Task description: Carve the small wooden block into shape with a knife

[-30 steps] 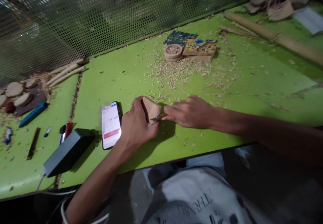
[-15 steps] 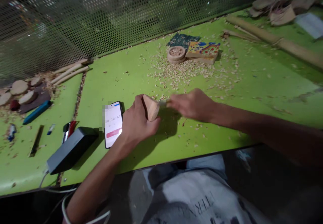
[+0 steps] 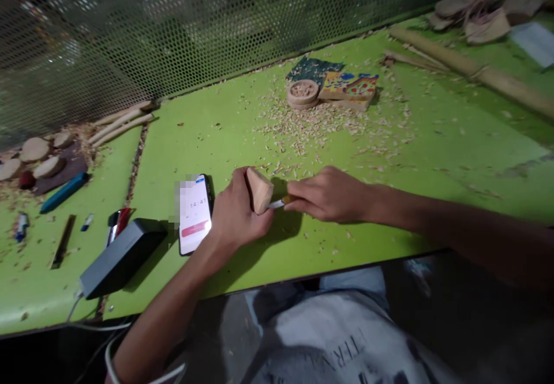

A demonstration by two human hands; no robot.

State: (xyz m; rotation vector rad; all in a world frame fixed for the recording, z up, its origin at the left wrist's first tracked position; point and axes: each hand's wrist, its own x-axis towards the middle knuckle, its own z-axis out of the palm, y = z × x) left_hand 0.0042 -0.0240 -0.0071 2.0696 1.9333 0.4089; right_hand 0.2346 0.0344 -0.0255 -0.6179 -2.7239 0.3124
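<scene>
My left hand (image 3: 236, 211) is closed around a pale block of wood (image 3: 261, 192) with angled, cut faces, held above the green table. In my right hand (image 3: 326, 195) is a small carving knife (image 3: 277, 204), its yellowish handle mostly covered by my fingers. The short blade points left and meets the lower right edge of the block, near my left thumb. Whether the tip cuts into the wood I cannot tell. A phone (image 3: 194, 214) showing a timer lies just left of my left wrist.
Wood shavings (image 3: 303, 127) spread around a round wooden dish (image 3: 302, 93) and a painted block (image 3: 348, 86). A dark grey box (image 3: 123, 257) with a cable lies left of the phone. Sticks (image 3: 123, 127), wood slices (image 3: 34, 150) and a teal tool (image 3: 64, 192) sit far left; a bamboo pole (image 3: 476, 72) lies right.
My right hand has moved slightly down and toward me, bringing the knife from the block's upper right side to its lower edge. The block has dipped slightly in my left hand.
</scene>
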